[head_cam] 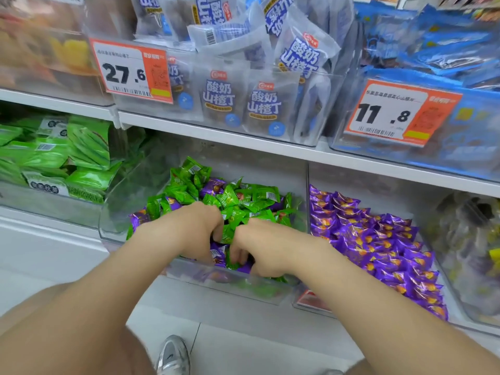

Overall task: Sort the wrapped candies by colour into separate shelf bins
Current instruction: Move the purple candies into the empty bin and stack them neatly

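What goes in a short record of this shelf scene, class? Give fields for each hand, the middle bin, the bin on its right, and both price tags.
left hand: fingers curled in among the sweets, grip unclear
right hand: likewise, close beside it
middle bin: green candies mixed with stray purple candies
right bin: purple candies only
price tags: 27.6 tag, 11.8 tag, upper shelf

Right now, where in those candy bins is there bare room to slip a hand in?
The clear plastic middle bin is bare along its left wall, beside the mixed green and purple wrapped candies. The right bin is bare behind its purple wrapped candies. The middle bin's front is crowded: left hand and right hand dig there.
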Available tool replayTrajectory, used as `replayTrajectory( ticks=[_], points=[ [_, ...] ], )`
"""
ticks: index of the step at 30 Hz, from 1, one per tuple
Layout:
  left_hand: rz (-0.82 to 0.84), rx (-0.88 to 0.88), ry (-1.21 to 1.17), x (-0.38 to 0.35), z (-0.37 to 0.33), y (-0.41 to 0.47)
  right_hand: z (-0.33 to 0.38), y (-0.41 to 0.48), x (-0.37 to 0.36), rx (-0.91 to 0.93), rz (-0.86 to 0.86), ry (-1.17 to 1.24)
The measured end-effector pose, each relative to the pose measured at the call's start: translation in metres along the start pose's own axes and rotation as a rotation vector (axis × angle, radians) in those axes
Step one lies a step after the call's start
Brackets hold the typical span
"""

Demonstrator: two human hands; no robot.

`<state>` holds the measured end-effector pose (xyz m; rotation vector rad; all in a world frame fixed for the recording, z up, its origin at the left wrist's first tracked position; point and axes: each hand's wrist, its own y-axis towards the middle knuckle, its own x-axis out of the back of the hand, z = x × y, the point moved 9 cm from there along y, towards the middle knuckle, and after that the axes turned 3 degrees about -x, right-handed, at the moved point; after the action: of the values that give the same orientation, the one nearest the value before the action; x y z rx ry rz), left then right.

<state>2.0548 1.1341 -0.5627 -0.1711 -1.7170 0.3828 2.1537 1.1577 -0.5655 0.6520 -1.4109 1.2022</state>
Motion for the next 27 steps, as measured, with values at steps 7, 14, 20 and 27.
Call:
replayTrajectory(
  ticks=[7,14,20,27],
  points=[
    [-0.006,0.003,0.115,-0.006,-0.004,0.001,-0.005,0.002,0.005,-0.048,-0.015,0.098],
    [-0.171,-0.022,-0.156,0.025,-0.007,-0.009,-0.028,-0.027,0.062,-0.181,-0.520,0.465],
    [-0.251,-0.069,-1.097,0.038,-0.014,-0.021,-0.047,-0.065,0.085,-0.250,-0.819,0.785],
    [-0.205,-0.193,-1.346,0.043,-0.049,-0.026,-0.067,-0.098,0.080,-0.345,-0.889,1.187]
  ],
)
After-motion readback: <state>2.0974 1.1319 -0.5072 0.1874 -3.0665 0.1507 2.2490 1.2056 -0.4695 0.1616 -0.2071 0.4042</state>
